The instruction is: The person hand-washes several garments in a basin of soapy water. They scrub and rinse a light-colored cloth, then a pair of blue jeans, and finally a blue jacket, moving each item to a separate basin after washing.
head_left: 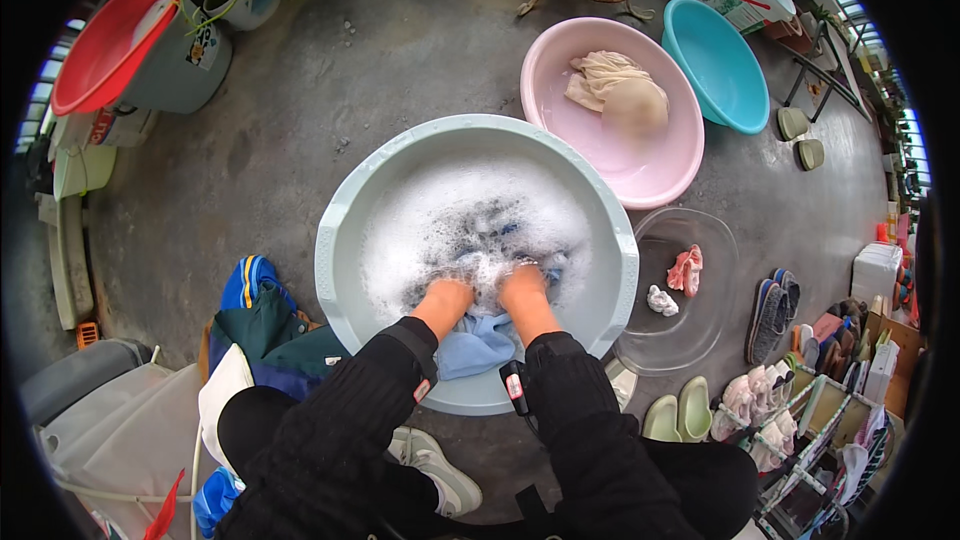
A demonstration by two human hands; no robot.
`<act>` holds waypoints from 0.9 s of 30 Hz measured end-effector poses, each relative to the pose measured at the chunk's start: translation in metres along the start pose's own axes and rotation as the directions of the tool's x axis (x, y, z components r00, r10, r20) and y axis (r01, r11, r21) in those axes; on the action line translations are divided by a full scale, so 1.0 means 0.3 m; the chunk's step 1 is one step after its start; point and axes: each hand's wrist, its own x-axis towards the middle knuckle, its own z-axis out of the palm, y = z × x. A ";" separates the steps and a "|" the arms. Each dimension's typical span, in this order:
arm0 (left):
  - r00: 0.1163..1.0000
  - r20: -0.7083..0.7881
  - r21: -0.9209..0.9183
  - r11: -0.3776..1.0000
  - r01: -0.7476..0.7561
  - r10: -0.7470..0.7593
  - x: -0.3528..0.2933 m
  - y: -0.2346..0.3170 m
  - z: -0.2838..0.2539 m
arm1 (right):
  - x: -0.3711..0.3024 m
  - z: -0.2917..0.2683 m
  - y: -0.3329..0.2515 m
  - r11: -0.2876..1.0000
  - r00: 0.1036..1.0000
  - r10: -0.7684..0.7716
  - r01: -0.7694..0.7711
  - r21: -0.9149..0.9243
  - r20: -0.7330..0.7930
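A large pale-green basin (336, 240) stands in front of me, filled with white foam (420, 230). Both my hands reach down into the suds: my left hand (450, 293) and, just to its right, my right hand (522, 282). Foam and water cover the fingers of both, so their grip is hidden. Between my wrists a light blue cloth (476, 345) lies wet against the near wall of the basin. Dark blue fabric (497, 223) shows through the bubbles beyond my hands, mostly submerged.
Beyond the basin's far right rim sits a pink basin (545, 70) holding a cream cloth (605, 80), beside a turquoise basin (715, 60). A clear tub (690, 340) with small pink and white pieces stands at right. Clothes (270, 330) are heaped at left; shoes (770, 310) line the right.
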 end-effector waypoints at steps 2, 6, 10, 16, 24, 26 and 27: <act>0.991 0.133 -0.014 0.999 0.031 -0.029 -0.008 0.001 -0.064 | -0.018 -0.081 0.027 0.993 0.993 -0.056 0.045 0.106 0.103; 0.998 -0.029 -0.164 0.986 0.043 -0.048 -0.159 0.088 -0.167 | -0.146 -0.302 0.135 0.905 0.903 -0.420 0.411 0.109 0.084; 0.991 0.088 0.140 0.984 -0.113 0.101 -0.303 0.200 -0.109 | -0.208 -0.373 0.144 0.941 0.926 -0.315 0.334 0.062 -0.210; 0.983 0.185 0.269 0.961 -0.057 0.007 -0.127 0.205 0.085 | -0.099 -0.209 0.072 0.992 0.920 -0.114 0.126 0.007 -0.374; 0.944 -0.244 0.036 0.974 -0.222 0.224 -0.115 0.048 -0.154 | -0.133 -0.300 0.048 0.965 0.960 -0.262 0.261 -0.019 -0.099; 0.722 -0.689 -0.091 0.983 -0.160 0.054 -0.125 0.001 -0.265 | -0.184 -0.386 0.105 0.913 0.916 -0.395 0.400 0.074 -0.078; 0.580 -0.814 -0.007 1.000 -0.026 0.009 -0.126 -0.020 -0.309 | -0.208 -0.433 0.137 0.873 0.879 -0.470 0.477 0.105 -0.083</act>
